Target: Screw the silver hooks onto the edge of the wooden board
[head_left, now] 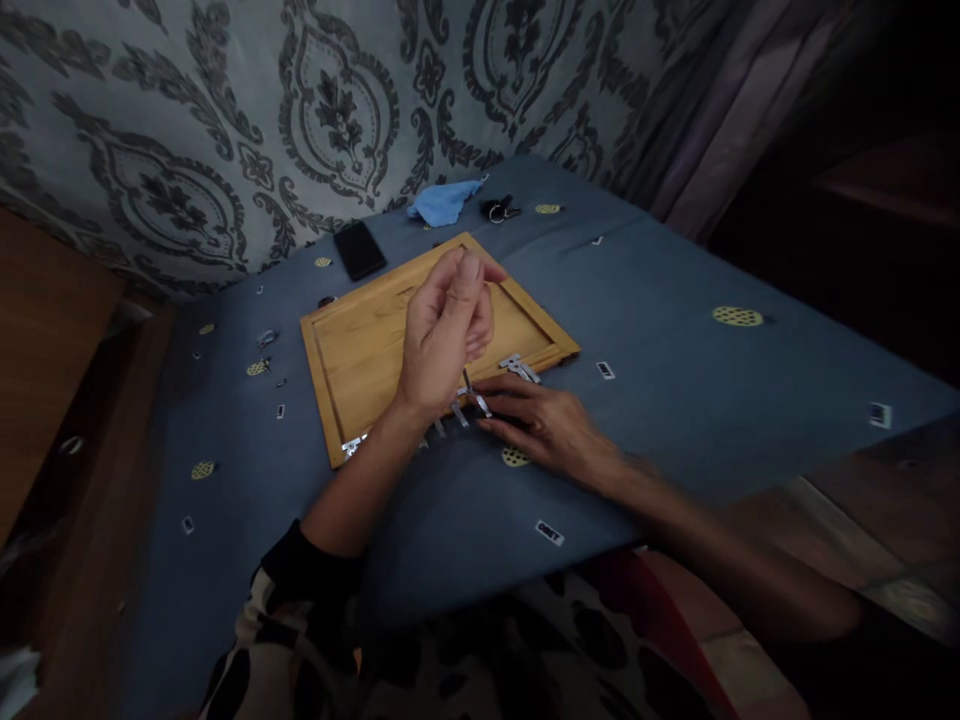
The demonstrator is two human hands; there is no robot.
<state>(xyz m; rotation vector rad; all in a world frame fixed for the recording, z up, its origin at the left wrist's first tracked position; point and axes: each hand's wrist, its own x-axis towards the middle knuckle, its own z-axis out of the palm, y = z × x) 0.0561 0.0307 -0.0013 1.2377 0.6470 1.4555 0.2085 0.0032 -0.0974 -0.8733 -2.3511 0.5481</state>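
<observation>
Wooden panel [356, 350]: flat on worktop [232, 500], metal fittings [352, 446] along its near edge. Left hand [448, 325]: closed, apparently round a slim tool [466, 379], mostly hidden; best kept square to the work. Right hand [551, 425]: narrow grip, pinching middle fitting [482, 405]; steady pressure advisable.

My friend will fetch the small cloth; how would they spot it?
On the tablecloth, find the framed wooden panel. Beyond its far edge, between the black phone and the keys, lies the crumpled cloth, the only light blue thing there.
</observation>
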